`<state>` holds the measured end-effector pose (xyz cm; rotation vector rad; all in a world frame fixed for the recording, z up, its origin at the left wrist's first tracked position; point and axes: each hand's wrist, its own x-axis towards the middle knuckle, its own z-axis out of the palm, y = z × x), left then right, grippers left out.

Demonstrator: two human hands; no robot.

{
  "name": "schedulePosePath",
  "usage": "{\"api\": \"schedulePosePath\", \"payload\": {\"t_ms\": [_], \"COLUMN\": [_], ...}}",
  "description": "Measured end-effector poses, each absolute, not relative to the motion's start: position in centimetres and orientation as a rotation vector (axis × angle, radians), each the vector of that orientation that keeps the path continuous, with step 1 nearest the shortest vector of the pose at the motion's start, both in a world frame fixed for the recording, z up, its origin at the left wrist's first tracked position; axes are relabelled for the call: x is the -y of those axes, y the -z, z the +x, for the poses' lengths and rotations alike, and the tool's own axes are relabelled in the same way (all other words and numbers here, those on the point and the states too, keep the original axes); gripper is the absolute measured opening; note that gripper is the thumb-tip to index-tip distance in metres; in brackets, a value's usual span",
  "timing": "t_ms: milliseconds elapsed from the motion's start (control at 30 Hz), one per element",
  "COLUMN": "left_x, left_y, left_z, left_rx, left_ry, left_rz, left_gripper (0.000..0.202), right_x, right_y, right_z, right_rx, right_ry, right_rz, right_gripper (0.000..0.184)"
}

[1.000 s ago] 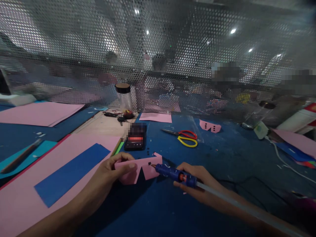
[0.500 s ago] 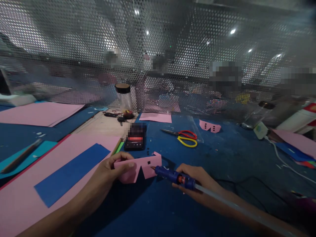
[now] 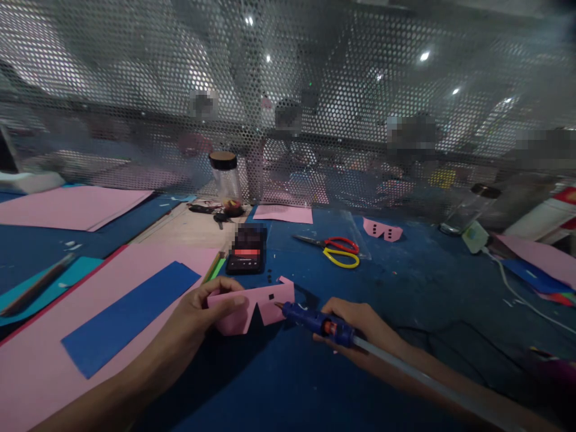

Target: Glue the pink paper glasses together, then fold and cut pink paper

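Observation:
Pinched between thumb and fingers of my left hand [image 3: 216,305] is a pink paper cutout [image 3: 265,300], shaped like a mask with a V-notch in its lower edge. One small black square [image 3: 271,296] sits on its right half. My right hand [image 3: 353,318] grips a blue glue gun [image 3: 317,320], with a long clear glue stick [image 3: 405,365] running out of its back. The nozzle tip touches or nearly touches the cutout just below the black square. Several tiny dark bits [image 3: 269,275] lie on the table behind the cutout.
Scissors [image 3: 330,246] with red and yellow handles and a phone [image 3: 246,249] lie beyond my hands. A second pink cutout [image 3: 382,230] bears several black squares. Left are pink sheets [image 3: 112,312] under a blue strip [image 3: 130,318]. A jar [image 3: 228,186] stands before the perforated metal screen [image 3: 288,144].
Almost nothing differs. Both hands, the cutout and the glue gun keep practically the same places, with the nozzle still at the cutout's right half.

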<state>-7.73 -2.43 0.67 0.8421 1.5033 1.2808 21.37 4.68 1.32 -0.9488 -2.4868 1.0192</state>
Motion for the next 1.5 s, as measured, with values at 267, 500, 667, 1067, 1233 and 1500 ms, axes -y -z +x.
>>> {"api": "schedulePosePath", "payload": {"t_ms": [267, 500, 667, 1067, 1233, 1500], "left_x": [2.51, 2.50, 2.56, 2.66, 2.61, 2.52], "left_y": [-0.84, -0.79, -0.92, -0.95, -0.69, -0.84], "left_z": [-7.77, -7.79, -7.61, -7.75, -8.03, -7.98], "left_rx": [-1.486, -1.485, -1.476, -1.478, -1.481, -1.491], "left_ry": [-1.262, -1.248, -1.262, -1.260, -1.234, -1.229], "left_rz": [0.833, 0.837, 0.818, 0.873, 0.888, 0.912], "left_gripper": [0.032, 0.032, 0.031, 0.032, 0.033, 0.031], "right_x": [-4.89, -4.71, -4.87, -5.06, -4.97, -5.22], "right_y": [-1.24, -1.64, -1.56, -1.22, -1.35, -1.03], "right_z": [21.34, 21.30, 21.32, 21.23, 21.33, 21.53], "right_rx": [2.534, 2.506, 2.530, 2.607, 2.589, 2.611], "right_ry": [-0.998, -1.019, -1.025, -0.944, -0.922, -0.922], "right_rz": [-0.918, -0.952, -0.924, -0.969, -0.958, -0.904], "right_gripper": [0.014, 0.009, 0.010, 0.016, 0.016, 0.012]}}
